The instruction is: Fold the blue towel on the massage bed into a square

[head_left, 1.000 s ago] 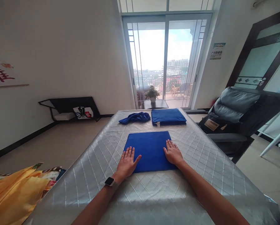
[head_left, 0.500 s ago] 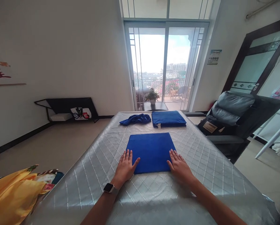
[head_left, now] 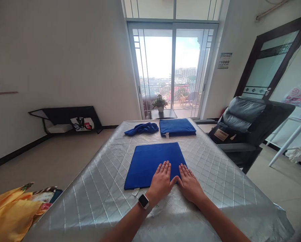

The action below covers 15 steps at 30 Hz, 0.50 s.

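A folded blue cloth (head_left: 145, 164) lies flat on the silver quilted cover (head_left: 102, 188) of the table, a white tag sticking out at its near edge. Palm down on the cloth's right part rests my left hand (head_left: 163, 179), fingers extended, a watch on its wrist. Beside it, my right hand (head_left: 189, 183) lies flat over the near right corner, fingers straight. The two thumbs meet or nearly meet. Farther back are a stack of folded blue cloth (head_left: 177, 127) with a tag and a crumpled blue cloth (head_left: 141, 128).
A black recliner (head_left: 246, 124) with a dark bag (head_left: 222, 134) stands right of the table. Yellow patterned fabric (head_left: 11, 215) is at the lower left. Beyond the far edge, a potted plant (head_left: 160, 103) sits on a chair before the sliding glass door (head_left: 174, 67).
My left hand has moved right, from the cloth's left edge to beside my right hand. The cloth's near left corner and tag now show. The view has shifted slightly.
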Motion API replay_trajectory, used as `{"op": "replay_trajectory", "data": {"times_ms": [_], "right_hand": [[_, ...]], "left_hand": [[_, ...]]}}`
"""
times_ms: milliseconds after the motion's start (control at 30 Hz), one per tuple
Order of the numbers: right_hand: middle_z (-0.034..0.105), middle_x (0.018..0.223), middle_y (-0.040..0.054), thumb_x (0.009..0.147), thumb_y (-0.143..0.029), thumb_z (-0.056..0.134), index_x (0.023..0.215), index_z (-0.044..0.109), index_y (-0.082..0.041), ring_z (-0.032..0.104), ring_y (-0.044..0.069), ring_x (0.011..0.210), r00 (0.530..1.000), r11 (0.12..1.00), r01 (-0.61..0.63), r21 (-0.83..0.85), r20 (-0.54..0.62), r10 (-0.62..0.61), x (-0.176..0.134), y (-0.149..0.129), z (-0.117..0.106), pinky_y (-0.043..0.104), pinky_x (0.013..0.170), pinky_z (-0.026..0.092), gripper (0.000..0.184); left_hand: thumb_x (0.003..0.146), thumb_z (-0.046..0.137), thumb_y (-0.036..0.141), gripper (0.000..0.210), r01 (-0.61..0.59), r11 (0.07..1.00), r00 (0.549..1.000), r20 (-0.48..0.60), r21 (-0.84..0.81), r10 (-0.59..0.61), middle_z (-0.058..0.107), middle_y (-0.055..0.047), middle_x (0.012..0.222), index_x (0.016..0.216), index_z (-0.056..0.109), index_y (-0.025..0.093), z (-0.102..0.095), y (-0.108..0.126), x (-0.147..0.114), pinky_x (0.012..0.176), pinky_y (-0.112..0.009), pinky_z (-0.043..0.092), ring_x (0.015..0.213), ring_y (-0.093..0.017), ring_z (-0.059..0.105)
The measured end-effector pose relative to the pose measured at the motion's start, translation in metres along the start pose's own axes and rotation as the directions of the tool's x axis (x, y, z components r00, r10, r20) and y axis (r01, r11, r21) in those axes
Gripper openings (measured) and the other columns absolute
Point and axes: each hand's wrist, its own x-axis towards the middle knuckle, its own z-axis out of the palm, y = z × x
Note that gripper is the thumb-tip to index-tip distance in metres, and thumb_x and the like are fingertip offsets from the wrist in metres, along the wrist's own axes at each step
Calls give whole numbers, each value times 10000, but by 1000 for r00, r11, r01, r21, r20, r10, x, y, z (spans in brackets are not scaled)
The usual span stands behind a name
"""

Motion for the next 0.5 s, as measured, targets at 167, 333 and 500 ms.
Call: {"op": "replay_trajectory", "data": {"times_ms": [167,333,500], "right_hand": [[124,1658,90,1018,-312,266,1588,200,-81,102,208,1535,1000,999,14,-34,1,-14,-2,2,3,383,1256,136,618],[157,1652,113,1041,-448,225,1578,237,-54,120,219,1535,1000,1000,-11,17,-4,11,0,0,3,393,1256,132,666],[138,1654,113,1044,-469,226,1582,215,-55,102,212,1537,1000,998,-30,55,6,29,1,0,2,394,1258,114,680]], "left_hand": [[1044,156,539,688,-105,985,992,57,-135,113,325,-116,1618,1554,321,107,18,33,18,1249,-422,232,1521,-213,231],[1035,150,567,705,-18,997,990,137,-78,28,248,-99,1644,1573,276,129,14,-8,-6,1254,-440,207,1532,-224,187],[988,185,675,803,291,950,930,202,111,-308,203,-114,1650,1576,271,135,-3,-67,-44,1244,-514,184,1536,-302,140]]}}
